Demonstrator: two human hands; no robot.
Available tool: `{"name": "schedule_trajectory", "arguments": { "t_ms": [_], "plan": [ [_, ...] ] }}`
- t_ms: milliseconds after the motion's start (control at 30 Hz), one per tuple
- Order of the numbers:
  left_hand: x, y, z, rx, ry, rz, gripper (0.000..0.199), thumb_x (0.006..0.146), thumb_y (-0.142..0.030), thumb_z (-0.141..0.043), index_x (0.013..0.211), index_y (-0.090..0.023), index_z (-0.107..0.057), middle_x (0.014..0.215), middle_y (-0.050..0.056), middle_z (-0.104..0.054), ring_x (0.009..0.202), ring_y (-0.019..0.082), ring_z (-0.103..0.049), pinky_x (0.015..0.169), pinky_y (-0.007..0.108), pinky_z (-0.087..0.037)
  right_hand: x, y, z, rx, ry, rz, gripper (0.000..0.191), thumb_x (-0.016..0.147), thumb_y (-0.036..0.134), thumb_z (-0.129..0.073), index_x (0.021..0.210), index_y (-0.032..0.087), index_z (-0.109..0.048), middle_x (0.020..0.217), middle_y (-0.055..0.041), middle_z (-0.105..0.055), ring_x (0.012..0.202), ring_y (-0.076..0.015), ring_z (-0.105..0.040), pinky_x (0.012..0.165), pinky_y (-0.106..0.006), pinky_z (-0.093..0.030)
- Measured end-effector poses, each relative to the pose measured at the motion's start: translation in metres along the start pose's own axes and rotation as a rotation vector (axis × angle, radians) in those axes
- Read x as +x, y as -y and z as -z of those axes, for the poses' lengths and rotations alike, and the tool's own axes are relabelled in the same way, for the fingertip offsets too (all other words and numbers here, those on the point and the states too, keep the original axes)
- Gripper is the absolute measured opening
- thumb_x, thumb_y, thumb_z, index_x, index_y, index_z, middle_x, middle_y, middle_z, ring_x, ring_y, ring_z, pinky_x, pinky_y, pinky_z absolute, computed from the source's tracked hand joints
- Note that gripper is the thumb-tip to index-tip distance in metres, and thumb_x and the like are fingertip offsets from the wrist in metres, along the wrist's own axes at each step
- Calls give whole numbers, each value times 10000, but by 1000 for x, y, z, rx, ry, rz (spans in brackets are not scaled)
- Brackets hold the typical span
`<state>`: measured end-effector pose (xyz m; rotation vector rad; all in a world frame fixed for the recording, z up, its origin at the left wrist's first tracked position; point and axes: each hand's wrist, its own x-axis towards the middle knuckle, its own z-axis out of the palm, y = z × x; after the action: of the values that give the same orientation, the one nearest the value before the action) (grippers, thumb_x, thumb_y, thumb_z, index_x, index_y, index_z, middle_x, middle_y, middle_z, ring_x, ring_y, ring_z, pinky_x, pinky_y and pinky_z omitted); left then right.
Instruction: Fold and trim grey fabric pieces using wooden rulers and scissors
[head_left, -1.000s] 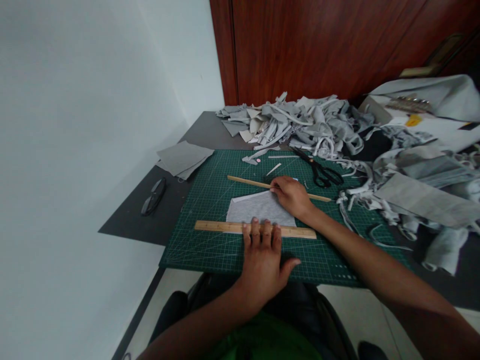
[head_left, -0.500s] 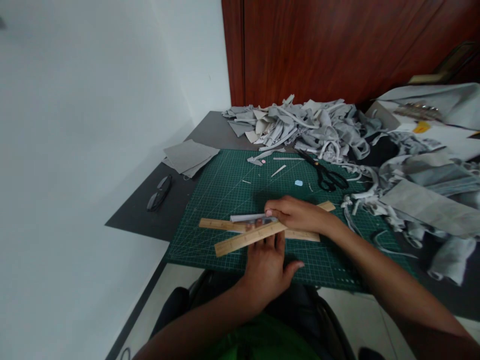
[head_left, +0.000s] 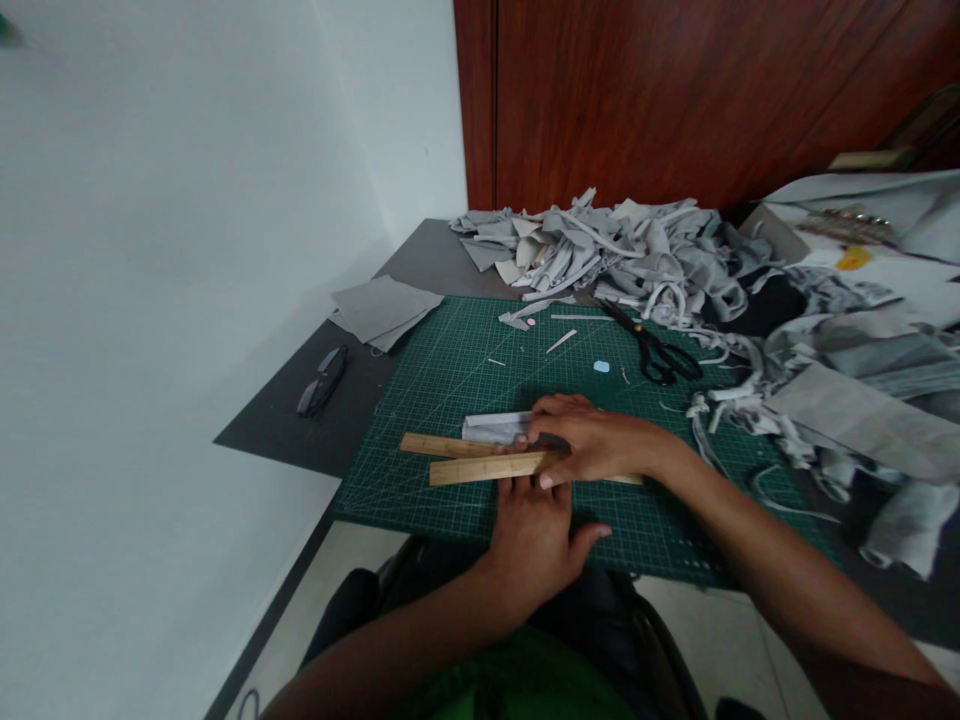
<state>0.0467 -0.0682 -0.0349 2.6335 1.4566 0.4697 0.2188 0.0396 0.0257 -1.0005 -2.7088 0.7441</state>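
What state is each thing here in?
Left hand: palm down
Right hand: gripping top wooden ruler
Top wooden ruler: held across left hand
Bottom wooden ruler: lying under left hand
Grey fabric: seemingly folded, partly covered
Scissors: lying down; blade opening unclear
Eyeglasses: set down; folding unclear
Cutting mat: flat
Fabric scraps: heaped
Grey sheets: overlapping

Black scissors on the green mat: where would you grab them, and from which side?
Probably by the handle loops, from the near right: the scissors lie slanted, loops toward the person, blades pointing away toward the fabric scraps.
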Motion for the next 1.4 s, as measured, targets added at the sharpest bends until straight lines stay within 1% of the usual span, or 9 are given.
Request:
{"name": "schedule_trajectory", "arguments": {
  "t_ms": [133,233,367,500,667,900,1067,1233,1400],
  "plan": [
    [1,0,1,6,10,12,810,973,-729,-471,1448,-79,-560,1476,247,-577,1477,456,-408,1190,670,-332,-3,-11,4,16,15,45,296,880,293,-770,1170,284,-713,1304,-63,-659,1246,-290,-574,1073,-466,-383],
    [1,0,2,19,20,11,849,973,-734,-461,1506,-74,-500,1535,240,-525,1482,467,-394,1217,690,-278,-3,-14,5,-56,-29,39,267,911,192,-698,1163,275,-724,1331,-75,-663,1279,-298,-568,1080,-479,-371],
    [1,2,-1,32,4,-11,887,955,-731,-508,1570,-98,-423,1662,212,-370,1541,485,-282,1250,714,-182,2,-13,5,-223,-98,-12,138,968,212,-635,1029,235,-756,1162,-107,-696,1109,-295,-622,971,-455,-429],
    [1,3,-2,37,20,-11,905,944,-737,-522,1570,-90,-423,1653,225,-379,1555,491,-249,1253,718,-160,5,-9,4,-324,-126,-46,165,994,202,-596,986,188,-760,993,-116,-685,972,-277,-631,878,-405,-452],
    [2,2,0,30,24,-9,953,930,-779,-501,1573,-81,-418,1660,228,-367,1560,491,-235,1259,710,-142,3,-4,1,-240,-63,-53,151,996,169,-590,1051,218,-722,969,-53,-667,879,-203,-644,751,-294,-429],
    [1,3,-2,40,26,-9,921,944,-759,-496,1565,-81,-435,1640,230,-397,1556,506,-226,1257,710,-135,12,-5,-6,-377,-112,-232,185,1017,136,-527,1019,183,-706,978,-73,-679,893,-201,-658,730,-279,-393],
    [1,3,-3,42,29,-12,925,940,-754,-512,1565,-77,-434,1642,244,-383,1552,508,-235,1254,709,-150,18,-9,-8,-472,-149,-354,179,1029,237,-560,984,182,-724,976,-86,-722,914,-224,-690,762,-308,-404],
    [1,3,-2,29,28,-13,910,959,-752,-471,1562,-72,-441,1633,249,-395,1546,510,-248,1246,719,-158,19,-7,-5,-538,-166,-508,257,1037,368,-576,978,185,-746,996,-108,-752,940,-262,-706,793,-352,-403],
    [2,3,1,20,32,-8,903,962,-752,-462,1569,-84,-440,1627,243,-409,1544,497,-261,1242,722,-169,24,-10,-6,-547,-218,-574,290,1040,407,-572,1001,185,-754,1036,-114,-763,958,-273,-706,827,-377,-395]
  ]
}}
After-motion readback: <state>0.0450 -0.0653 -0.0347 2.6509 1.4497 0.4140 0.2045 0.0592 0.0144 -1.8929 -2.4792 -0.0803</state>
